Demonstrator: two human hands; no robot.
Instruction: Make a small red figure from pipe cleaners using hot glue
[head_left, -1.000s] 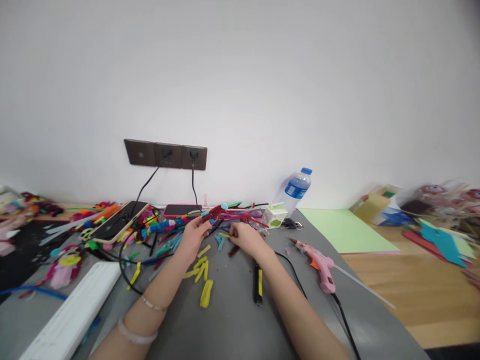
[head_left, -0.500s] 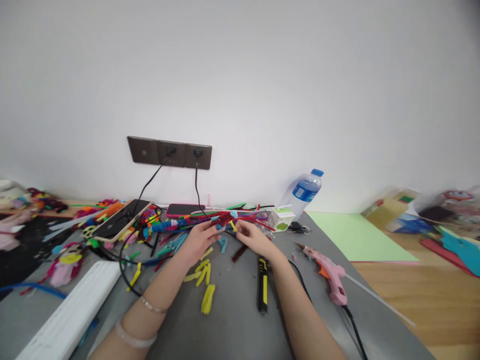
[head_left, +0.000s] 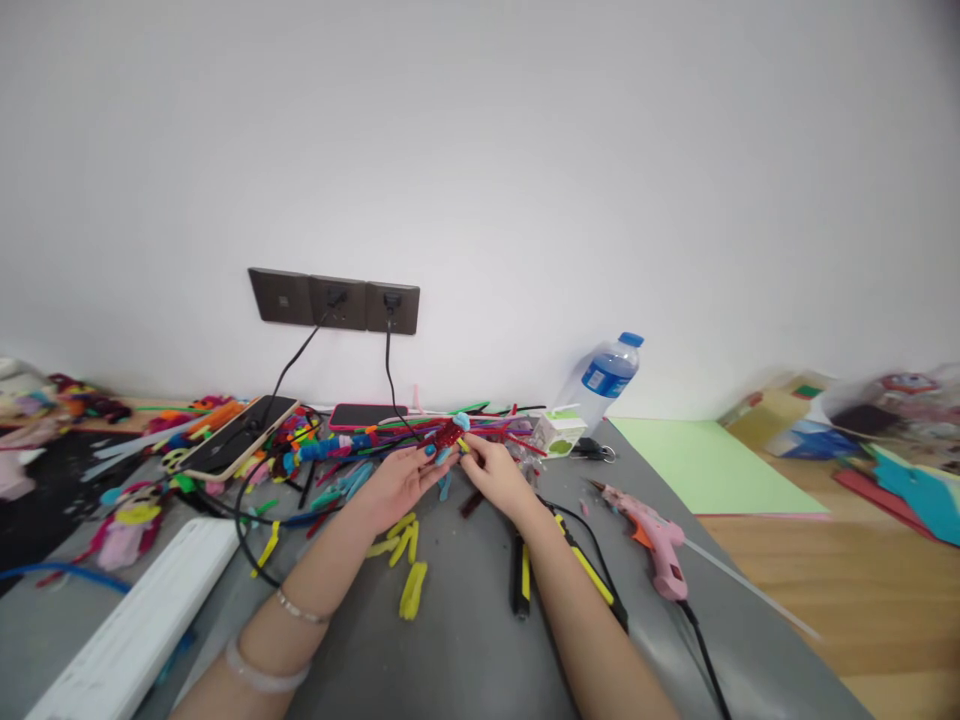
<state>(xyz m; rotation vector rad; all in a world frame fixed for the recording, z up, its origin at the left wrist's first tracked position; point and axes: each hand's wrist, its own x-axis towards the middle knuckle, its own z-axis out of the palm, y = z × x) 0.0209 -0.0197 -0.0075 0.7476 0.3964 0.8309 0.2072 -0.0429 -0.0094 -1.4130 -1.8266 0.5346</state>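
Hands (head_left: 401, 482) (head_left: 495, 478) closer together on red figure (head_left: 448, 437)

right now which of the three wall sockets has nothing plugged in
The leftmost socket; the middle socket and right socket both have something plugged in.

So the pipe-cleaner piece (head_left: 448, 436) is red with a light blue tip, and the loose pipe-cleaner bits (head_left: 411, 588) on the grey mat (head_left: 465, 650) are yellow. The glue gun (head_left: 652, 530) is pink with an orange trigger, the paper sheet (head_left: 697, 465) is pale green, and the water bottle (head_left: 600, 385) has a blue cap.
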